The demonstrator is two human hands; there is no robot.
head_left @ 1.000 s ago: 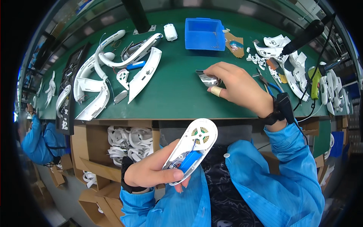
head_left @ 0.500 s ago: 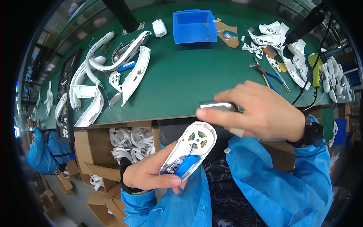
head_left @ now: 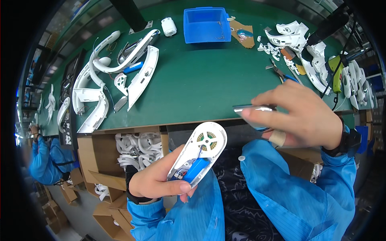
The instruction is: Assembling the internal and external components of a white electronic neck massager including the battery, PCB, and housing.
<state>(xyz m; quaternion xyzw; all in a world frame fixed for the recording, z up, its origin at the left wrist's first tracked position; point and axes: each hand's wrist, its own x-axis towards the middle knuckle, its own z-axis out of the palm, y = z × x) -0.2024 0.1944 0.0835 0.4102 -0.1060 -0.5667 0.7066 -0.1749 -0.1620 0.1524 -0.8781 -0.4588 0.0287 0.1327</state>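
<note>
My left hand (head_left: 155,180) is closed round the lower end of a white plastic housing (head_left: 216,134), tilted over my lap. A blue battery (head_left: 196,170) and thin wires lie in its open side, and a round slotted disc (head_left: 206,141) fills its upper end. To the right, over the table's front edge, my right hand (head_left: 297,116) pinches a shiny silver cover (head_left: 251,109); part of it is hidden by the fingers. A beige strip is wrapped round one finger. The two pieces are apart.
On the green table (head_left: 201,82) stand a blue bin (head_left: 207,40), curved white shells (head_left: 144,76) at left, pliers (head_left: 277,71) and a green-handled tool (head_left: 337,78) at right. Below left, a cardboard box (head_left: 90,154) holds white parts. Another person in blue (head_left: 48,160) is far left.
My right hand has moved right with the silver cover, away from the housing. The cover has tilted. My left hand and the housing have shifted slightly left.
</note>
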